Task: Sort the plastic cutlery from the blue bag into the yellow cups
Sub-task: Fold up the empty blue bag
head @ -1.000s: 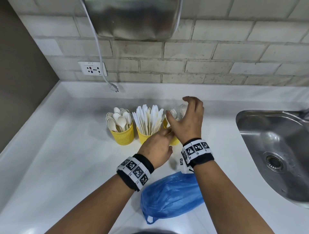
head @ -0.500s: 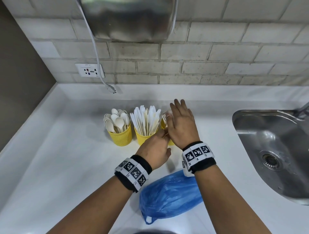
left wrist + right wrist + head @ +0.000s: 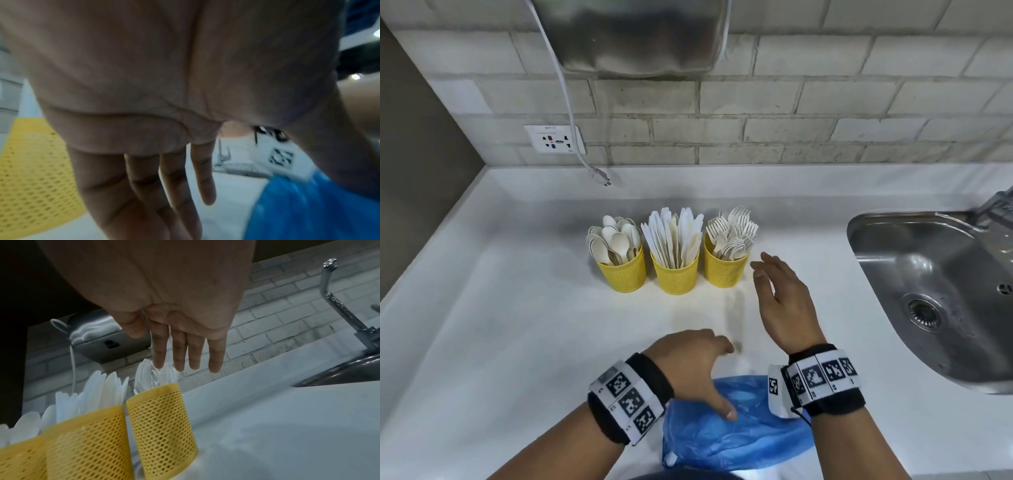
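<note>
Three yellow mesh cups stand in a row on the white counter: the left cup (image 3: 624, 270) holds spoons, the middle cup (image 3: 676, 274) holds knives, the right cup (image 3: 725, 269) (image 3: 162, 417) holds forks (image 3: 732, 233). My right hand (image 3: 777, 301) (image 3: 185, 353) hovers just right of the fork cup, fingers straight, holding nothing. My left hand (image 3: 698, 363) (image 3: 164, 178) is lower, near the front, fingers extended and empty, its thumb over the crumpled blue bag (image 3: 732, 431) (image 3: 308, 207). What is inside the bag is hidden.
A steel sink (image 3: 941, 294) with a tap (image 3: 333, 293) lies at the right. A steel box (image 3: 633, 34) hangs on the brick wall, its white cord (image 3: 571, 113) dangling beside a socket (image 3: 554, 139). The grey wall bounds the counter's left side.
Both hands have pulled back from the fork cup toward me. The left hand dropped to the blue bag. The forks now stand uncovered in the right cup.
</note>
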Demonstrator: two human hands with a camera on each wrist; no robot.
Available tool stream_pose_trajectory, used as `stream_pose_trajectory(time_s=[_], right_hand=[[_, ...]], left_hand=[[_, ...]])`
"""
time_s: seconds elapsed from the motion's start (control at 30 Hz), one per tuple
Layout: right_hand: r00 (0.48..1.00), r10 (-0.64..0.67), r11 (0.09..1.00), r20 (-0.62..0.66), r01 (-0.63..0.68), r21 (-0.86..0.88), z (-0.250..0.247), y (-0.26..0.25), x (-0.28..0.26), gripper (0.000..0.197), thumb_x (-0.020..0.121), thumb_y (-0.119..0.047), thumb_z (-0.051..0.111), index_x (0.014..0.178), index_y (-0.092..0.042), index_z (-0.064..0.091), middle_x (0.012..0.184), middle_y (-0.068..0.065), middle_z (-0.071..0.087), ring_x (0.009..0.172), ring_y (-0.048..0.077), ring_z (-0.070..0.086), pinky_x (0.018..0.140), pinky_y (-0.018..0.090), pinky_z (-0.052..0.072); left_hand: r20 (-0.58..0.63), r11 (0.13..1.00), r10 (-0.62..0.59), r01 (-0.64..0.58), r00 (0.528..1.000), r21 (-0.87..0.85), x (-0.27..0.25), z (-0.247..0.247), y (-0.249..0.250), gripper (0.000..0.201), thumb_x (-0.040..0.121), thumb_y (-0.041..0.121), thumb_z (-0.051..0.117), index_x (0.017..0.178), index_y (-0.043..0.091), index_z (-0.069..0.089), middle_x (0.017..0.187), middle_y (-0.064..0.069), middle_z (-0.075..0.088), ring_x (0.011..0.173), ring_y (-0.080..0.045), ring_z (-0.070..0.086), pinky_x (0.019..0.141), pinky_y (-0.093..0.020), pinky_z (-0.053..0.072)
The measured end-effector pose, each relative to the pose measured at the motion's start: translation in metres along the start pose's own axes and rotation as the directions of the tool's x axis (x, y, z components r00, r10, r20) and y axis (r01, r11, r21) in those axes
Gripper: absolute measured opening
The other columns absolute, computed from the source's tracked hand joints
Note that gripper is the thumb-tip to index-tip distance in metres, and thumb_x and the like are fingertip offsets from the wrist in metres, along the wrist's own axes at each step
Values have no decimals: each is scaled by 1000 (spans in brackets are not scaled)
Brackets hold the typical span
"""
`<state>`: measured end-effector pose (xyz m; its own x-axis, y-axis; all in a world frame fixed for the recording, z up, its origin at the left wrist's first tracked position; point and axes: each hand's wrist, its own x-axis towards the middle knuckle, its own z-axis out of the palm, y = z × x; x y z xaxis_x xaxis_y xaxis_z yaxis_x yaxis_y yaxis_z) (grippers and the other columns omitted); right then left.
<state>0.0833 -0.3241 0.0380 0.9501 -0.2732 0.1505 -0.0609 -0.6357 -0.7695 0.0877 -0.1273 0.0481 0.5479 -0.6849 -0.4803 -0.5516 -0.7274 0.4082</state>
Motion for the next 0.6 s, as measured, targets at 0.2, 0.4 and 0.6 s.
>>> stream_pose_trajectory(time_s=[0.2,0.4,0.6], right_hand=[[982,-2,970,-187,47,239,-20,-22,4,29,104,-23,46,112,-17,74,129,-6,68,123,8,59,107,26,44],[964,-21,935,-266,113,337,-60,-40,18,33,100,-31,45,104,-19,76,107,-9,76,107,10,68,97,35,51],[958,-263,964,117,257,62,-35,-57,-7,46,86,-39,60,129,-25,65,134,-12,63,127,6,55,109,30,43]], left_hand=[[-16,975,-38,41,999,218,10,36,1,26,93,30,61,115,17,65,116,-7,65,105,-31,63,73,-31,39],[-185,973,-186,207,965,99,4,19,-35,21,97,33,47,105,18,60,107,-8,68,96,-32,65,76,-36,48],[-440,988,-123,67,890,-140,-15,-15,-47,15,97,30,58,109,22,59,97,2,60,89,-24,59,75,-35,48]])
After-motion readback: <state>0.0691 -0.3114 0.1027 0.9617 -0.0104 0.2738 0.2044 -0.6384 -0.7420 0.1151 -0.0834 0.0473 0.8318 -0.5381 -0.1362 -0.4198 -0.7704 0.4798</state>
